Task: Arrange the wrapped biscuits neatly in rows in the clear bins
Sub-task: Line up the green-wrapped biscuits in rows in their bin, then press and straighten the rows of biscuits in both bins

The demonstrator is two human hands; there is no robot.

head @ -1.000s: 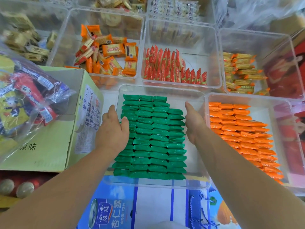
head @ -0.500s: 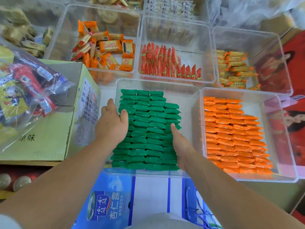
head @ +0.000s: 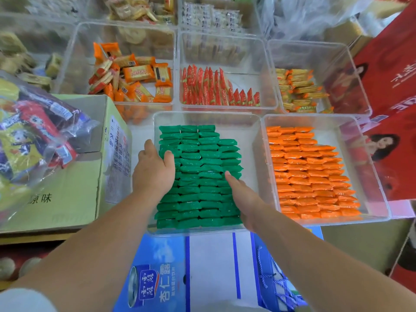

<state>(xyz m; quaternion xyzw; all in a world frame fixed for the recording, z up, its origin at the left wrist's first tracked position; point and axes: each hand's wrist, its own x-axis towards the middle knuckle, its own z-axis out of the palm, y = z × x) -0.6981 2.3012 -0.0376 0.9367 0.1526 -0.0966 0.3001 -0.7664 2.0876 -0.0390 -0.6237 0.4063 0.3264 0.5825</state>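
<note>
Green wrapped biscuits (head: 200, 172) lie in tight rows inside the near clear bin (head: 252, 131). My left hand (head: 153, 170) presses flat against the left side of the green stack, thumb resting on top. My right hand (head: 243, 194) lies along the stack's right side near the front, fingers straight and pointing forward. Neither hand holds a biscuit. To the right, a second clear bin (head: 373, 167) holds orange wrapped biscuits (head: 308, 174) in rows.
Behind are bins of loose orange-pack biscuits (head: 132, 79), red packets standing on edge (head: 216, 88) and yellow packets (head: 297, 88). A green carton (head: 67, 176) with a plastic bag of snacks (head: 29, 129) sits left. A blue box (head: 202, 271) lies in front, red boxes (head: 391, 86) right.
My right hand drew back from the far right side of the green stack to its near right side. The left hand stayed against the left side. The view shifted slightly.
</note>
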